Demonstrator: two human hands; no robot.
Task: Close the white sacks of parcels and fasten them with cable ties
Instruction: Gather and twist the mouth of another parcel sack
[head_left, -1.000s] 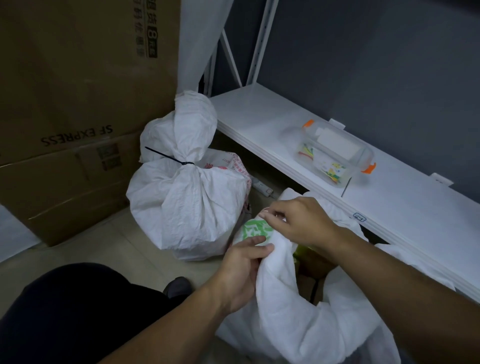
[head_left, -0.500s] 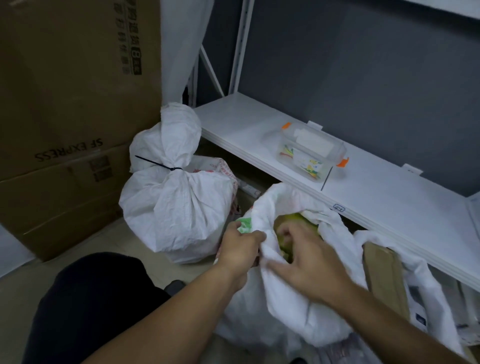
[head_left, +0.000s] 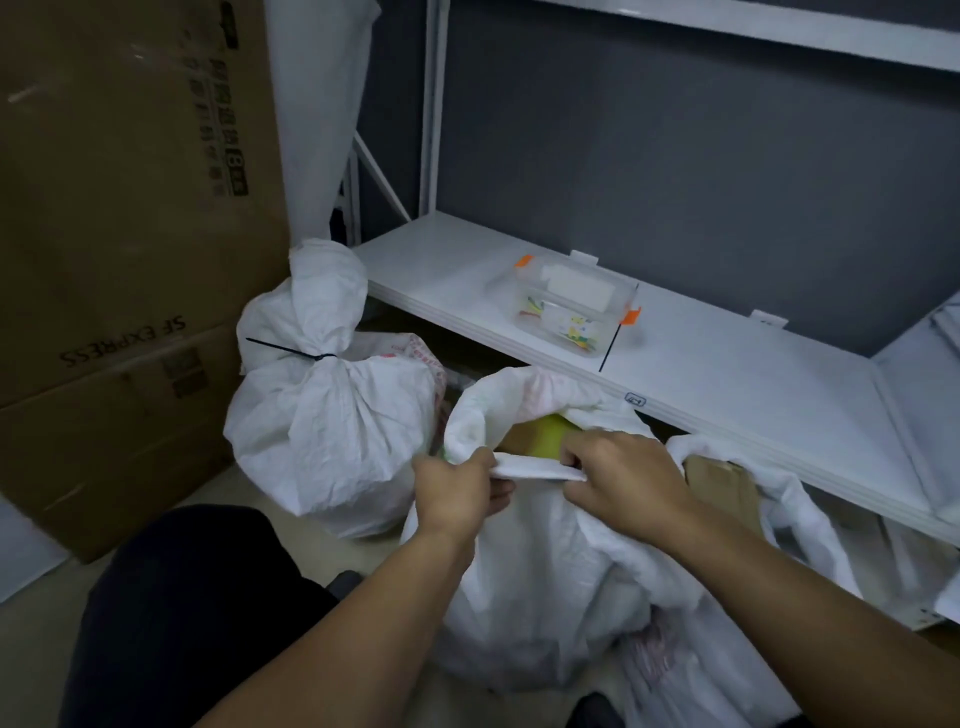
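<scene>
An open white sack (head_left: 540, 582) stands in front of me, its mouth wide, with a yellow-green parcel (head_left: 553, 434) and a brown one showing inside. My left hand (head_left: 457, 491) grips the near rim of the sack at its left. My right hand (head_left: 618, 480) grips the same rim further right, fingers curled over the edge. A tied white sack (head_left: 332, 426) stands to the left, its neck fastened by a black cable tie (head_left: 291, 352). A loose black cable tie (head_left: 610, 347) lies on the white shelf (head_left: 737, 384).
A clear plastic box with orange clips (head_left: 574, 306) sits on the shelf. Another open white sack (head_left: 800, 525) with a brown parcel (head_left: 724, 488) lies to the right. Large cardboard boxes (head_left: 124, 270) stand at the left. My dark-clad knee (head_left: 192, 613) fills the lower left.
The sack's mouth has been spread open; my right hand moved from the bunched top down to the near rim, and both hands now stretch that rim between them. The camera shifted.
</scene>
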